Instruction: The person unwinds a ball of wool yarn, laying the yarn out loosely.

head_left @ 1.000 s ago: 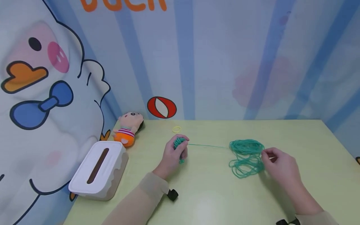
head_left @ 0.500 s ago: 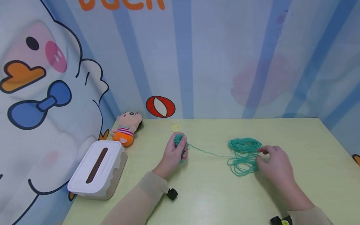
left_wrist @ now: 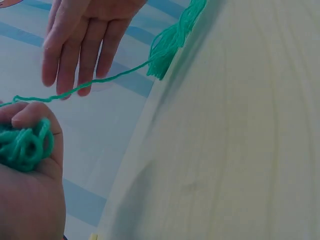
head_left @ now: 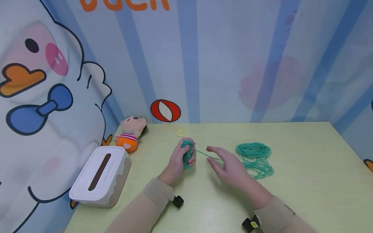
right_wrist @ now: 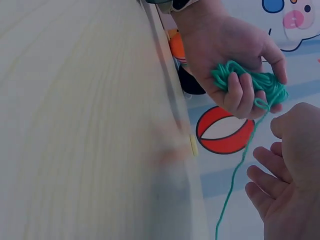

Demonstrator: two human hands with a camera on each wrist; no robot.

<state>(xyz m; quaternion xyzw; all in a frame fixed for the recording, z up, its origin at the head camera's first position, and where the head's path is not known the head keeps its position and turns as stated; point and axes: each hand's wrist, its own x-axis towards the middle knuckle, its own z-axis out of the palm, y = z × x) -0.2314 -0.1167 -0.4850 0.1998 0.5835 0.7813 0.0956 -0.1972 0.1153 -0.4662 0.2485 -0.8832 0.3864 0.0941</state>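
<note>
My left hand grips a bundle of green yarn, its fingers curled round the strands; loops bulge out past the fingers in the right wrist view. A single strand runs from that bundle toward a loose pile of green yarn lying on the table to the right. Between bundle and pile is my right hand, thumb and fingers spread apart beside the strand. Its fingers look extended in the left wrist view and hold nothing there. Whether they touch the strand I cannot tell.
Behind my left hand lies a yellow ring-shaped band. A plush doll leans at the table's back left corner, with a white-lidded tissue box in front of it. A printed curtain rises along the table's back edge.
My right hand has left the yarn pile and moved left toward my left hand, its fingers opening out. The strand went from taut to slack. The left hand's fingers have shifted on the bundle.
</note>
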